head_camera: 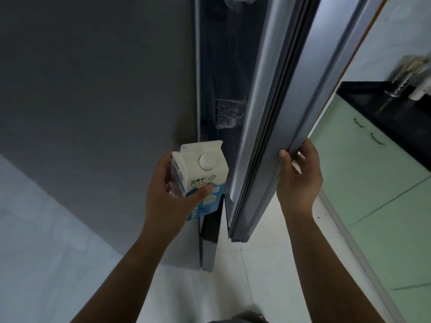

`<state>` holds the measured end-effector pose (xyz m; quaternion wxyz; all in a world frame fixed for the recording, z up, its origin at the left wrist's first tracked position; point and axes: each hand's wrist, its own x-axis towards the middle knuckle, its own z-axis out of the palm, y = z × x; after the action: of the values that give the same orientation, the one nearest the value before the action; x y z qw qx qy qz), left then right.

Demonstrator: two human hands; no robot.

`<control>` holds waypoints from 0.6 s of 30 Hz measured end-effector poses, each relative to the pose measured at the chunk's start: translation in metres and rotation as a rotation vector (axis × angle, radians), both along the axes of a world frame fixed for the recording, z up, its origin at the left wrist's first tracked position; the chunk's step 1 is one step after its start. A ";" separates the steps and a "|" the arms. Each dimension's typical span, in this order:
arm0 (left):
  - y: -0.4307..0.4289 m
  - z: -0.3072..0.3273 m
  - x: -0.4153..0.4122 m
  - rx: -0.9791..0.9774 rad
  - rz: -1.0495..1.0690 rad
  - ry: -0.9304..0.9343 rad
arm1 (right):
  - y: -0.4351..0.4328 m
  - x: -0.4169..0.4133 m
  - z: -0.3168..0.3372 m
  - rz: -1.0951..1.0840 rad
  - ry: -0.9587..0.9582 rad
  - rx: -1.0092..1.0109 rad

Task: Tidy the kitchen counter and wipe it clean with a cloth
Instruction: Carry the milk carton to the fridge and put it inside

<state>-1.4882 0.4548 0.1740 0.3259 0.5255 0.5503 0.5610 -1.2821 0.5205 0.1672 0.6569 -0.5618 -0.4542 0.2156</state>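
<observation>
A white and blue gable-topped cardboard milk carton (205, 164) with a round white screw cap is held upright in the left hand (168, 194), just in front of the narrow gap beside the opened refrigerator door. The fingers (166, 163) of that hand are curled round the carton's left side, and the thumb is pressed across its blue front panel. The edge of the tall grey metallic refrigerator door (279, 101) is gripped by the right hand (300, 180): the thumb is laid on the inner face, while the other fingers are wrapped round the outer edge and mostly hidden. The black worktop (382, 108) is seen well apart at the far right, above pale green cabinet fronts (373, 183), with a chrome tap (400, 83) standing on it.
</observation>
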 end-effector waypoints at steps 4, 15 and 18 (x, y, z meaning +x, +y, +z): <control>0.008 0.001 0.035 -0.008 -0.078 -0.014 | 0.008 0.043 -0.002 -0.084 0.042 0.004; 0.065 0.010 0.127 0.026 -0.146 -0.045 | 0.036 0.152 0.021 -0.113 -0.203 -0.025; 0.082 0.012 0.151 0.036 -0.119 -0.068 | 0.042 0.159 0.032 -0.056 -0.388 0.110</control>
<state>-1.3367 0.5370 0.1861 0.3677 0.5440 0.4965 0.5678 -1.1228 0.5625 0.1996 0.5924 -0.5685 -0.5676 0.0601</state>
